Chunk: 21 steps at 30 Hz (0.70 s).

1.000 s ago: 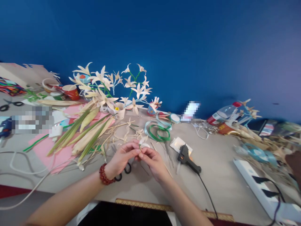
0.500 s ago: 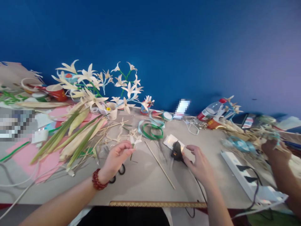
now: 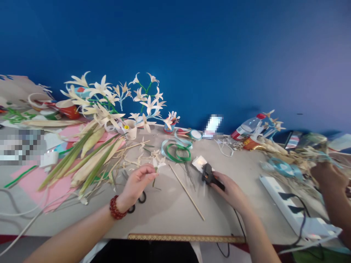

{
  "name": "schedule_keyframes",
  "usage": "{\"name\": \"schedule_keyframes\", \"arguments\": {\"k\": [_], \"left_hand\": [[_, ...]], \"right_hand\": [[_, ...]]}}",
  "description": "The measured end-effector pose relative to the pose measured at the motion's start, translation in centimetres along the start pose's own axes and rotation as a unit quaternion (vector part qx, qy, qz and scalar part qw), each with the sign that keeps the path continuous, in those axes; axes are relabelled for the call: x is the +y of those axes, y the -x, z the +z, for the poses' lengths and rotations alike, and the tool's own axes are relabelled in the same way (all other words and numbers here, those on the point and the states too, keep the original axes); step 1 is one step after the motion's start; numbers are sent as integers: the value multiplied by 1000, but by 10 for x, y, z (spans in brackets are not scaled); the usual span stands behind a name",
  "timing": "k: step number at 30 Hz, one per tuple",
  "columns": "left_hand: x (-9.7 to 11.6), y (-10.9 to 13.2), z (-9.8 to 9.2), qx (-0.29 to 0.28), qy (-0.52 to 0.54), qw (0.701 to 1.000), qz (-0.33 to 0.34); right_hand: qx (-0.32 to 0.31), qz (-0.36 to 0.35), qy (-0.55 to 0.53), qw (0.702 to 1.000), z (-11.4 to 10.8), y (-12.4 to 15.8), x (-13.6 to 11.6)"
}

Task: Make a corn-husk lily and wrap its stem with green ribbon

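Observation:
My left hand [image 3: 140, 179], with a red bead bracelet at the wrist, pinches a small white flower [image 3: 160, 164] by its thin stem. Under that wrist, black scissor handles [image 3: 142, 197] stick out. My right hand [image 3: 229, 189] has its fingers and thumb closed around the handle of a black hot glue gun [image 3: 207, 173]. Its nozzle points away from the hand, beside a small white pad [image 3: 200, 162]. A thin stick [image 3: 187, 192] lies on the table between my hands.
Corn husks [image 3: 90, 160] and pink paper [image 3: 30, 186] cover the left side. Husk flowers [image 3: 101, 87] stand behind in cups. Ribbon rolls [image 3: 177, 151] lie mid-table. To the right are a bottle [image 3: 248, 126], a white power strip [image 3: 282, 204] and a co-worker's hand [image 3: 330, 177].
My right hand has moved from beside the glue gun onto its handle, and the gun has turned slightly. My left hand stays nearly still with the flower. The co-worker's hand shifted a little.

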<state>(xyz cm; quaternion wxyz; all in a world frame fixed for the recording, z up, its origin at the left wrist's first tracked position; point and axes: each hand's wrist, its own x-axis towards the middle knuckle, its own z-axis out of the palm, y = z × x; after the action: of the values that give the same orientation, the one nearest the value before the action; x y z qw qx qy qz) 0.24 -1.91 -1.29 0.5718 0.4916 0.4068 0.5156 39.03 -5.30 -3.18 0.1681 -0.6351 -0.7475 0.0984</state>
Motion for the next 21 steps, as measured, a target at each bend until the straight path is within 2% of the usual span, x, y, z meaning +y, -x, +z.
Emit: {"name": "schedule_keyframes", "arguments": {"k": [4,8,10,12,14,15,18,20,21], "left_hand": [[1,1,1,0,7,1000,1],[2,1,0,-6,0,1000,7],[1,0,0,-13,-2,1000,12],[0,0,0,-17,-2,1000,13],[0,0,0,-16,0,1000,8],[-1,0,0,-14,2,1000,2],[1,0,2,-6,13,1000,-18],[2,1,3,-4,24,999,-35],[3,1,4,-3,29,999,-42]], "right_hand": [[-33,54,-101,993,-14,1,2],[-8,98,-223,970,-18,2,5],[32,121,-321,939,-18,3,4],[81,140,-422,892,-21,3,-2],[111,146,-486,854,-27,4,-14],[109,144,-502,846,-30,4,-22],[58,122,-524,841,-33,7,-55],[42,82,-529,844,-27,10,-81],[13,54,-530,846,-21,11,-94]]}}
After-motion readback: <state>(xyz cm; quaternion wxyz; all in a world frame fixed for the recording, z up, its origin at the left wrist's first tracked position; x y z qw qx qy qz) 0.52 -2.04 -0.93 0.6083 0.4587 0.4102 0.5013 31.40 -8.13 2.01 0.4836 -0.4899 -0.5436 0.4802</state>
